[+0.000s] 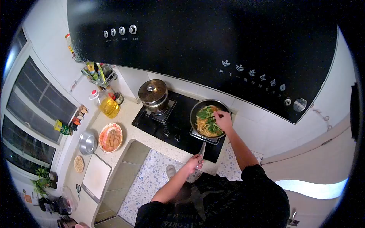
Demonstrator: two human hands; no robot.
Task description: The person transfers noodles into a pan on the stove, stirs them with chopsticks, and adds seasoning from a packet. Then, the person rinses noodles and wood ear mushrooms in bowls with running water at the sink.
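On the right burner sits a dark frying pan [193,114] holding noodles [207,127] and green leafy vegetables [205,113]. My left hand [195,163] is wrapped round the pan's metal handle [203,147]. Over the right part of the pan, my right hand [223,120] has its fingers drawn together, pointing down at the food. What those fingers hold, if anything, is too small to make out. A lidded steel pot [153,97] stands on the left burner of the black gas stove [152,125].
Along the left counter are an oil bottle [109,106], a patterned bowl of sliced food [110,138], a metal bowl [88,143], a cutting board [97,176] and scissors [78,191]. A black range hood [182,45] overhangs the stove.
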